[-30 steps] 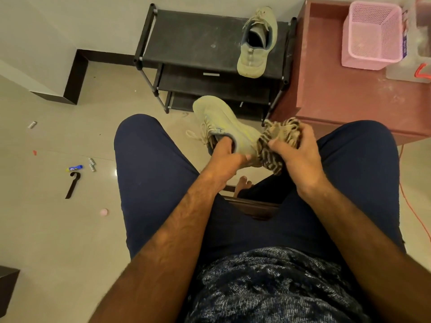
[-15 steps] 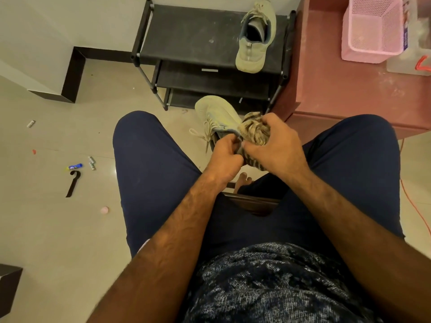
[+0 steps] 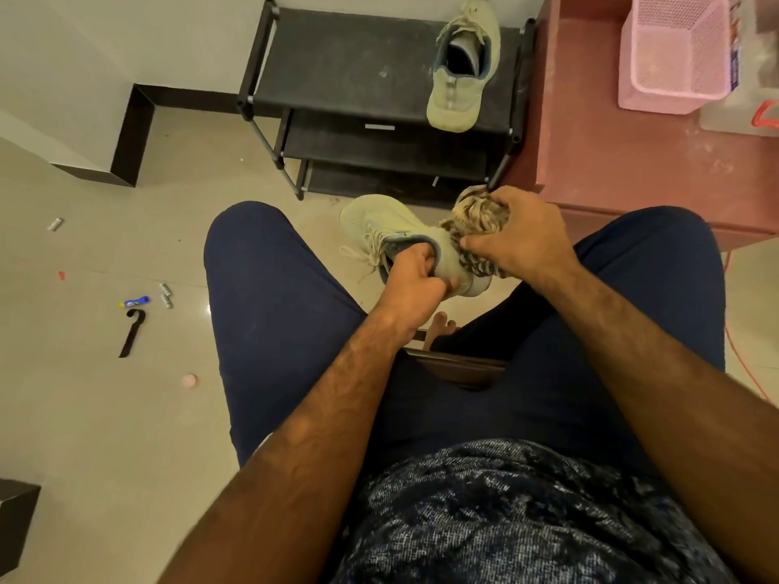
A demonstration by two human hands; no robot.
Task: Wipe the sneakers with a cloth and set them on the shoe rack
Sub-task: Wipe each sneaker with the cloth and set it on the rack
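Observation:
I sit above my knees and hold a pale green sneaker (image 3: 379,223) between them, toe pointing away to the left. My left hand (image 3: 411,284) grips its heel collar, fingers curled into the opening. My right hand (image 3: 520,238) clutches a bunched striped brown cloth (image 3: 476,214) and presses it against the sneaker's heel side. The second pale sneaker (image 3: 461,73) stands on the top shelf of the black shoe rack (image 3: 350,65), at its right end, toe toward me.
A reddish-brown cabinet (image 3: 624,162) stands right of the rack with a pink mesh basket (image 3: 674,56) on top. Small litter lies on the tiled floor at left: a black hook-shaped strip (image 3: 132,330), a blue tube (image 3: 135,302), a pink cap (image 3: 189,380). An orange cord (image 3: 746,364) runs at right.
My right hand with the cloth slid left over the sneaker's heel, then back right and slightly up. My left hand kept its grip on the sneaker.

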